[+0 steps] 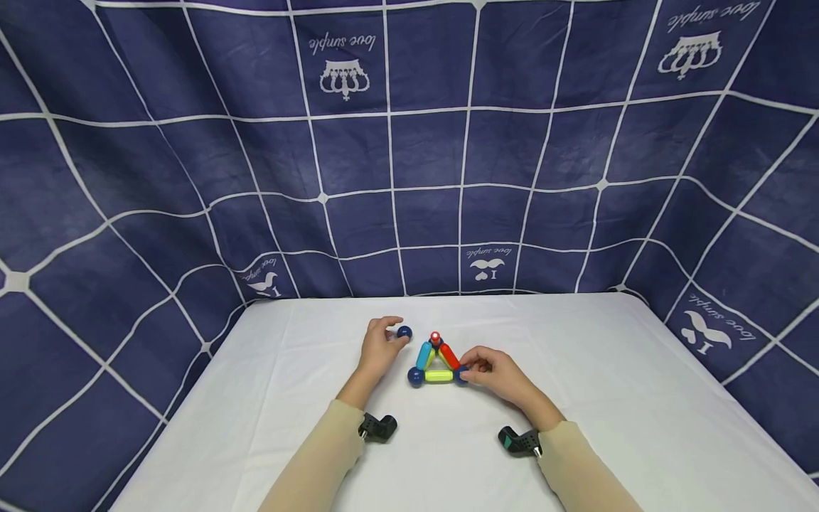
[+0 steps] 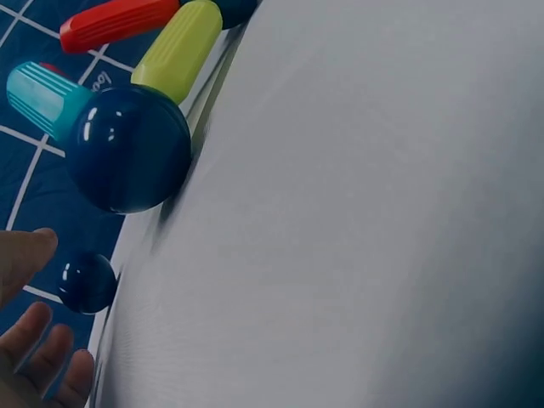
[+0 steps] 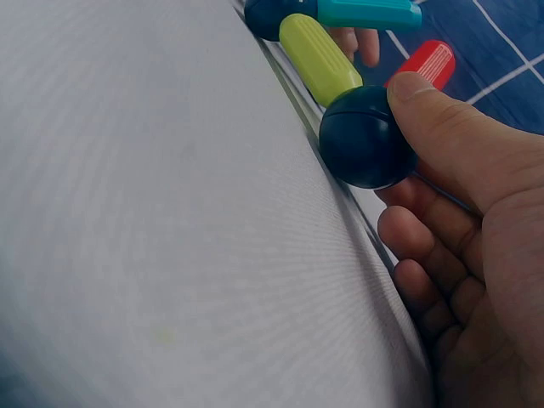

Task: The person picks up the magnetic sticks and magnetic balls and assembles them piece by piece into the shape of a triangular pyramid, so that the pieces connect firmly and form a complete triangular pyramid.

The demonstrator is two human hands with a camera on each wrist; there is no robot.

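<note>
A frame of magnetic rods and dark blue balls stands on the white table. A lime-yellow rod (image 1: 439, 375) joins its two front balls. From the left front ball (image 2: 127, 149) a light blue rod (image 1: 424, 355) slants away, and a red rod (image 1: 451, 357) slants from the right one. Another red rod end (image 1: 435, 337) shows at the back. My right hand (image 1: 495, 371) pinches the right front ball (image 3: 365, 136) between thumb and fingers. My left hand (image 1: 379, 347) has its fingers spread around a loose blue ball (image 1: 404, 332); contact is unclear.
The white table cloth (image 1: 448, 455) spreads around the frame. A dark blue curtain (image 1: 422, 149) with white lines hangs behind the table and at both sides. Each wrist carries a black camera, the left camera (image 1: 379, 427) and the right camera (image 1: 517, 441).
</note>
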